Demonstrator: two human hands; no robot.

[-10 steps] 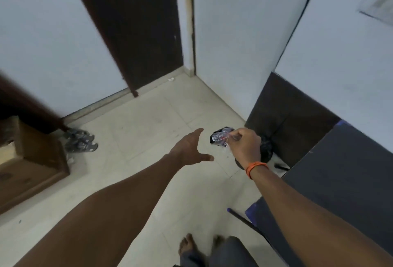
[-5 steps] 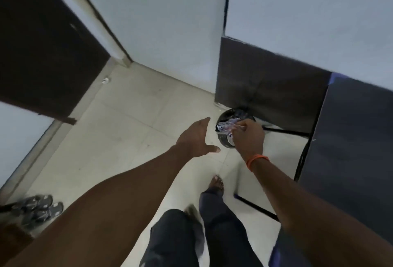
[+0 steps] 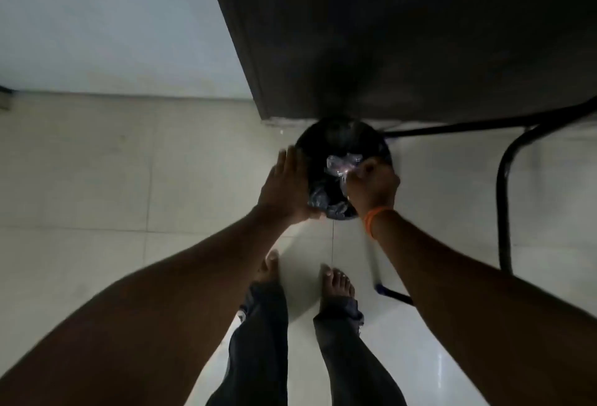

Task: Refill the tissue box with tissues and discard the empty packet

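Head view looks almost straight down at a pale tiled floor [image 3: 97, 179], where a round bin [image 3: 342, 137] lined with a black bag stands against the foot of a dark panel [image 3: 403, 34]. Over the bin's mouth, the right hand [image 3: 371, 185] pinches the empty packet [image 3: 342, 164] between thumb and fingertips. The packet is clear, crinkled plastic, scrunched into a small wad with faint pinkish-purple print and bright glints along its folds; no tissues show inside it. It is too crumpled to have a clear long axis; the bulk of the wad sticks out from the fingertips toward the left and slightly away from the person, over the centre of the bin. Whether it touches the liner cannot be told.

The left hand [image 3: 284, 185] is spread flat, fingers straight and together, holding nothing, its palm turned toward the bin's left rim; it looks to be against the gathered black liner [image 3: 318, 197] there, though contact is unclear in the dim light. An orange band [image 3: 376, 215] circles the right wrist. Below the arms, two bare feet [image 3: 336, 286] in dark trousers stand just short of the bin. A black metal frame [image 3: 504, 195] curves down at the right.
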